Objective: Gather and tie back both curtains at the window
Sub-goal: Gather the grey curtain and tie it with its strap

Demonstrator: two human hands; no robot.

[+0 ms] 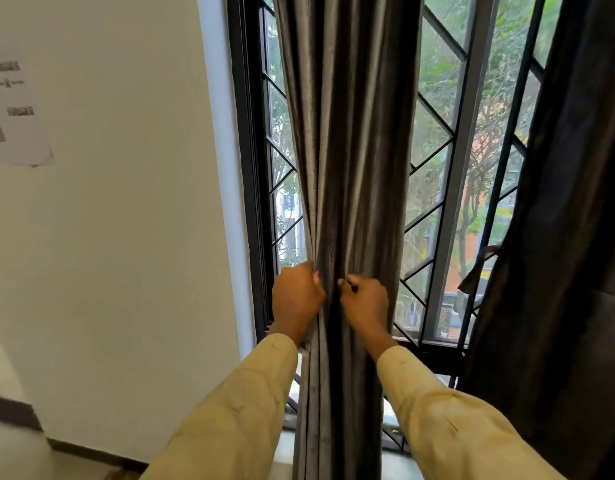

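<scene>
The gathered curtain (347, 168) is grey-brown with vertical light and dark streaks. The right curtain (569, 202) is near black. The window grille (434, 119) is black in a diamond lattice. The sleeves (236, 410) are pale khaki, the wall (126, 202) off-white.

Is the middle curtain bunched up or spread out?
Bunched up. Both hands, left and right, squeeze the curtain into narrow folds, leaving window showing.
</scene>
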